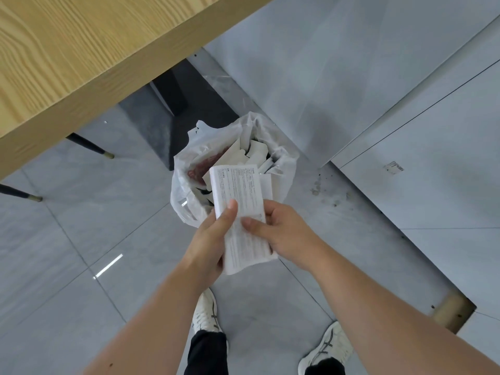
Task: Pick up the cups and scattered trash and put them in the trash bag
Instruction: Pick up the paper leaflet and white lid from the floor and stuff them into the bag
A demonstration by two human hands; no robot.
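Both hands held one white printed sheet (242,212), a folded paper covered in small text, at the centre of the frame. The left hand (208,239) gripped its left edge with the thumb pressed on the printed face; the right hand (281,228) closed on its right edge, thumb also on top. The sheet's upper end reached over the mouth of the trash bag (186,169), one thin white plastic bag that stood open on the grey tiled floor (67,266) just above the hands in the picture. Inside it lay several white card or paper pieces (257,154) heaped together, too tangled to count, and something reddish (205,166) pressed against the left wall; what it was could not be told.

The wooden tabletop (67,50) filled the upper left of the frame, its edge running diagonally, and overhung the floor to the left of the bag. Two thin dark legs with brass tips (92,147) poked out beneath it at the left. A black pedestal (186,104) stood directly behind the bag. Pale grey panels (405,158) filled the upper right, with one small label (393,167) stuck on them and dirt specks on the floor beside their base. Two white sneakers (205,312) showed at the bottom, below the forearms.
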